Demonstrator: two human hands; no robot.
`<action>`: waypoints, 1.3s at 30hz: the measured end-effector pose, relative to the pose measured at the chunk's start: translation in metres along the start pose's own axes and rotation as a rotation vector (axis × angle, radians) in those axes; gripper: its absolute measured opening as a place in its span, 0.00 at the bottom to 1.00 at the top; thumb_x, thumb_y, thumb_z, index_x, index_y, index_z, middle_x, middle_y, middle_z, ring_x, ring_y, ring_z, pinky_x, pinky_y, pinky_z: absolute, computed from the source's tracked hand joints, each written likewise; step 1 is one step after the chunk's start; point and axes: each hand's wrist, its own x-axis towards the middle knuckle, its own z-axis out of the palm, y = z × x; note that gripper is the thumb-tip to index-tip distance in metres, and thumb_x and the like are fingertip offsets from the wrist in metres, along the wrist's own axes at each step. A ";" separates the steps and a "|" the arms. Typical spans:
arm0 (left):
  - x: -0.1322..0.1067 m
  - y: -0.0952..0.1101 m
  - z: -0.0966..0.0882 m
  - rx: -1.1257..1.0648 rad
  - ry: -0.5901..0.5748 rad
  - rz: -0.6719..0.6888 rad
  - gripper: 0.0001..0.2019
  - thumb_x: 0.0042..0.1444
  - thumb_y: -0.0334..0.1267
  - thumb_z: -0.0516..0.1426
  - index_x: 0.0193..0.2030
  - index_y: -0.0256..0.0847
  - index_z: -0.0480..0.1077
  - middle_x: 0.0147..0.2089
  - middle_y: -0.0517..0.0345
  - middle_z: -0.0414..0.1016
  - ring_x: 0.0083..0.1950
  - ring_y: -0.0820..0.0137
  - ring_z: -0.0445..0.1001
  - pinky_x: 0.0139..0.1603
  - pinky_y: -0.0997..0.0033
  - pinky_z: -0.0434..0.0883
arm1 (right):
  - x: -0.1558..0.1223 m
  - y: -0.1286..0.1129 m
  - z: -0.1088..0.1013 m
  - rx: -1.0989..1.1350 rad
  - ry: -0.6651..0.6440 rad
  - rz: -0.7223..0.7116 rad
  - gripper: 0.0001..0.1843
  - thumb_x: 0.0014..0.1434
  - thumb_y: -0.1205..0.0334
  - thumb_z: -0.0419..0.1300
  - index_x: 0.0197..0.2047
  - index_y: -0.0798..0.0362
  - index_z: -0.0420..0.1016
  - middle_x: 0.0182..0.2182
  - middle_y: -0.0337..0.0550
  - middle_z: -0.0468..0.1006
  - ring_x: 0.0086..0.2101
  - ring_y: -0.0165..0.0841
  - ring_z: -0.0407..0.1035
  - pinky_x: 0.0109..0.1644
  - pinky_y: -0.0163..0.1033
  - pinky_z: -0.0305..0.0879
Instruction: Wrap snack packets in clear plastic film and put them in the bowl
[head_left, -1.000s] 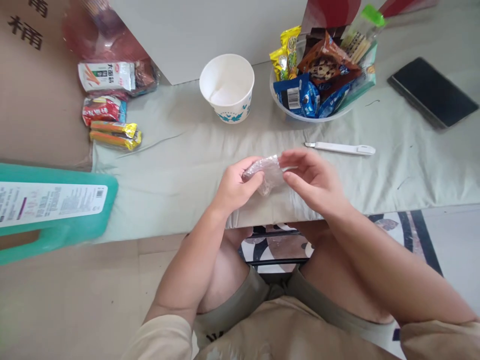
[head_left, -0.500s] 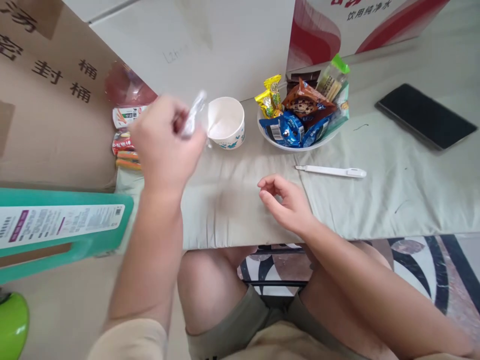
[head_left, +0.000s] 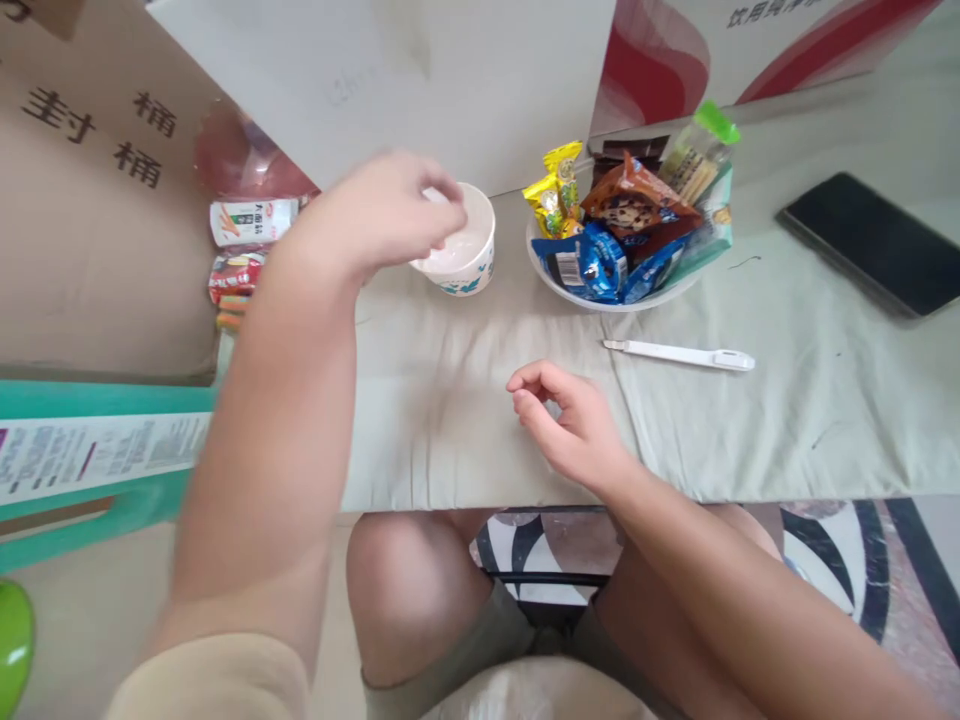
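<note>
Over the white paper cup (head_left: 469, 272) with blue leaf prints, my left hand (head_left: 397, 212) has its fingers curled at the rim. A pale bit of the clear plastic wrapper seems to show between thumb and fingers, partly hidden and blurred. My right hand (head_left: 566, 420) hovers near the table's front edge, thumb and forefinger curled almost together, with nothing between them. To its upper right lies a white utility knife (head_left: 679, 355). Behind that stands a white bowl (head_left: 637, 303) heaped with snack packets, among them a blue packet (head_left: 592, 262) and a brown packet (head_left: 637, 205).
A black phone (head_left: 874, 242) rests on the cloth-covered table (head_left: 465, 420) at the right. White boxes (head_left: 420, 90) line the back. Packaged snacks (head_left: 251, 222) sit at the left by a large cardboard box (head_left: 90, 250). A green carton (head_left: 142, 400) is at the lower left.
My left hand has moved right, from beside the cup to over its rim, carrying the clear plastic wrapper. My right hand's thumb and forefinger have drawn slightly closer. The view has shifted a little.
</note>
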 end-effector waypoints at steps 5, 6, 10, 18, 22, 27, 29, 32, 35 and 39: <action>-0.101 -0.019 -0.025 -0.504 0.205 0.036 0.08 0.58 0.36 0.58 0.28 0.38 0.75 0.22 0.60 0.73 0.20 0.75 0.70 0.19 0.77 0.56 | -0.007 0.005 0.009 -0.131 -0.019 -0.015 0.05 0.64 0.62 0.56 0.37 0.50 0.73 0.25 0.36 0.76 0.26 0.28 0.71 0.32 0.35 0.65; -0.115 -0.029 -0.027 -0.663 0.305 -0.047 0.12 0.58 0.36 0.57 0.24 0.40 0.72 0.18 0.62 0.67 0.18 0.78 0.65 0.18 0.78 0.54 | -0.008 0.006 0.011 -0.167 -0.022 -0.020 0.05 0.63 0.62 0.57 0.38 0.50 0.74 0.25 0.36 0.76 0.26 0.29 0.71 0.33 0.36 0.66; -0.139 -0.069 -0.037 -1.051 0.427 -0.392 0.19 0.60 0.36 0.57 0.18 0.40 0.58 0.16 0.68 0.50 0.15 0.82 0.51 0.18 0.79 0.51 | -0.006 0.004 0.029 -0.288 -0.065 -0.071 0.03 0.63 0.63 0.59 0.39 0.49 0.74 0.27 0.37 0.79 0.28 0.31 0.76 0.35 0.37 0.69; -0.116 -0.114 -0.068 -1.528 0.417 -0.647 0.16 0.61 0.34 0.48 0.22 0.42 0.49 0.18 0.71 0.40 0.14 0.81 0.43 0.15 0.79 0.44 | 0.113 -0.034 0.136 -0.482 -0.260 -0.415 0.13 0.59 0.67 0.57 0.47 0.49 0.73 0.44 0.46 0.81 0.45 0.40 0.75 0.48 0.45 0.74; -0.105 -0.121 -0.077 -1.634 0.392 -0.658 0.16 0.61 0.33 0.48 0.22 0.42 0.49 0.18 0.71 0.40 0.14 0.82 0.44 0.15 0.80 0.44 | 0.213 -0.047 0.209 -0.776 -0.238 -0.419 0.25 0.59 0.72 0.57 0.59 0.49 0.69 0.57 0.52 0.74 0.55 0.45 0.69 0.56 0.50 0.68; -0.098 -0.129 -0.089 -1.674 0.397 -0.665 0.17 0.61 0.33 0.49 0.22 0.42 0.48 0.18 0.70 0.40 0.14 0.81 0.44 0.16 0.79 0.45 | 0.269 -0.043 0.249 -1.112 -0.287 -0.309 0.29 0.65 0.68 0.60 0.68 0.48 0.64 0.65 0.54 0.66 0.62 0.48 0.63 0.64 0.55 0.59; -0.097 -0.131 -0.092 -1.675 0.401 -0.663 0.17 0.61 0.33 0.49 0.22 0.42 0.48 0.18 0.70 0.40 0.14 0.81 0.44 0.16 0.79 0.46 | 0.272 -0.040 0.251 -1.148 -0.284 -0.320 0.23 0.69 0.66 0.56 0.66 0.51 0.66 0.66 0.56 0.65 0.62 0.47 0.63 0.65 0.54 0.58; -0.098 -0.130 -0.093 -1.662 0.404 -0.663 0.17 0.61 0.33 0.49 0.22 0.42 0.48 0.18 0.70 0.40 0.15 0.81 0.44 0.16 0.79 0.46 | 0.270 -0.041 0.248 -1.182 -0.273 -0.339 0.19 0.72 0.67 0.50 0.63 0.54 0.69 0.66 0.59 0.65 0.62 0.49 0.64 0.61 0.53 0.61; -0.099 -0.128 -0.091 -1.648 0.407 -0.667 0.17 0.62 0.33 0.49 0.22 0.42 0.49 0.18 0.70 0.40 0.15 0.81 0.44 0.16 0.79 0.46 | 0.265 -0.045 0.241 -1.215 -0.271 -0.387 0.23 0.70 0.71 0.47 0.64 0.56 0.68 0.62 0.59 0.72 0.60 0.50 0.67 0.59 0.54 0.63; -0.101 -0.125 -0.088 -1.601 0.416 -0.653 0.17 0.62 0.35 0.49 0.23 0.42 0.50 0.18 0.70 0.40 0.15 0.81 0.44 0.16 0.79 0.47 | 0.254 -0.054 0.227 -1.213 -0.273 -0.382 0.22 0.68 0.72 0.48 0.62 0.52 0.70 0.54 0.53 0.80 0.54 0.47 0.73 0.56 0.52 0.67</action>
